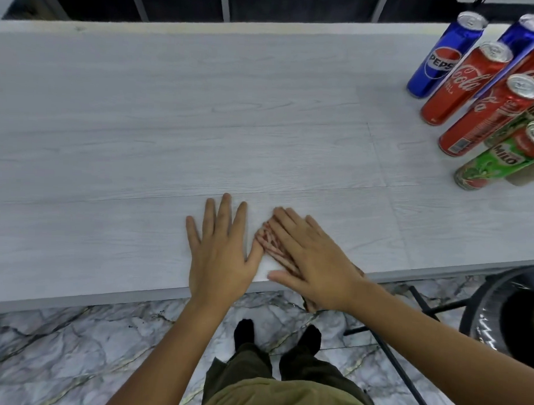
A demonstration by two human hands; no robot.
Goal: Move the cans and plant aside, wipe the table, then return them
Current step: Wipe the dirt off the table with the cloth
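Observation:
My right hand (312, 264) lies flat on a red-and-white striped cloth (270, 243), pressing it onto the pale wood-grain table (172, 108) near the front edge. Most of the cloth is hidden under that hand. My left hand (220, 255) rests flat just to its left, fingers spread, thumb touching the cloth's edge. At the table's far right stands a cluster of several cans: a blue Pepsi can (443, 60), red Coca-Cola cans (466, 82) and a green Milo can (497, 162). No plant is recognisable.
A beige object (524, 179) sits partly hidden behind the Milo can at the right edge. Below the table's right end is a black round bin (504, 310) beside black metal table legs (405, 367). The floor is grey marble.

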